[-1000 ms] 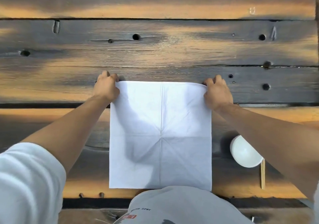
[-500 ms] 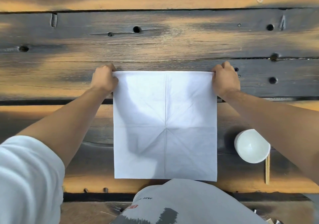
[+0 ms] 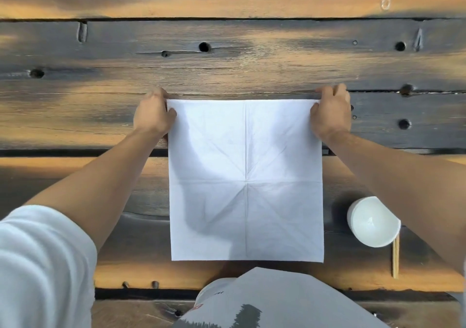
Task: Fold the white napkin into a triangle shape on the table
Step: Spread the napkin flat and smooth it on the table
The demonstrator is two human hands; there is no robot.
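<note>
The white napkin lies spread as a flat square on the dark wooden table, with crease lines crossing at its middle. My left hand pinches its far left corner between thumb and fingers. At the far right corner, my right hand pinches the napkin the same way. The far edge is stretched straight between the two hands. The near edge lies close to my body.
A white bowl stands to the right of the napkin, partly under my right forearm. A pair of wooden chopsticks lies just in front of it. The table's near edge runs below the napkin.
Both hands have drawn the napkin's far corners apart and away from me, so the sagging far edge is now taut and straight.
</note>
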